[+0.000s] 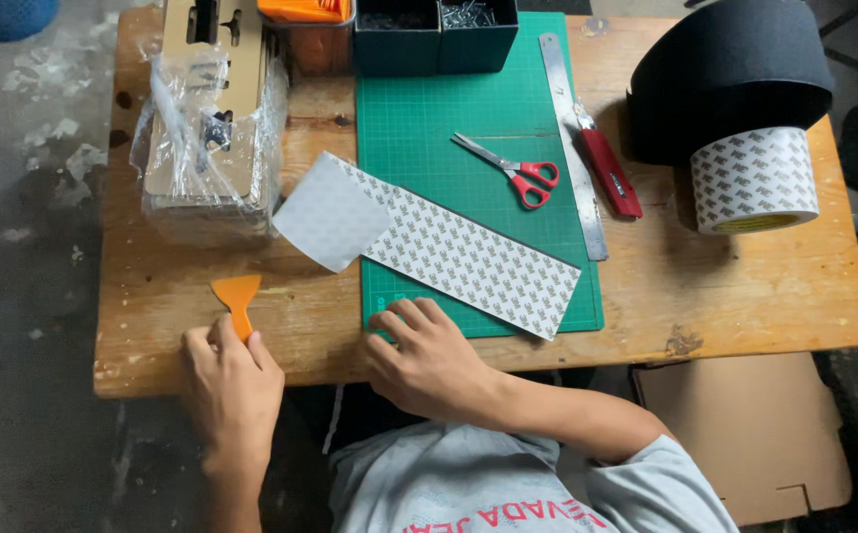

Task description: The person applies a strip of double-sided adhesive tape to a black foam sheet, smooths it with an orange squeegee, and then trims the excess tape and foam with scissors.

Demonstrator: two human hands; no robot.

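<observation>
left hand (232,380): grips orange scraper (237,299) | right hand (427,357): flat on green mat (488,118)

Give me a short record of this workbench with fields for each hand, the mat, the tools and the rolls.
left hand: grips orange scraper at table edge
right hand: flat on green cutting mat, front corner
on mat: patterned adhesive strip, one end peeled back; red-handled scissors
right of mat: steel ruler, red utility knife
rolls: black roll, patterned tape roll
</observation>
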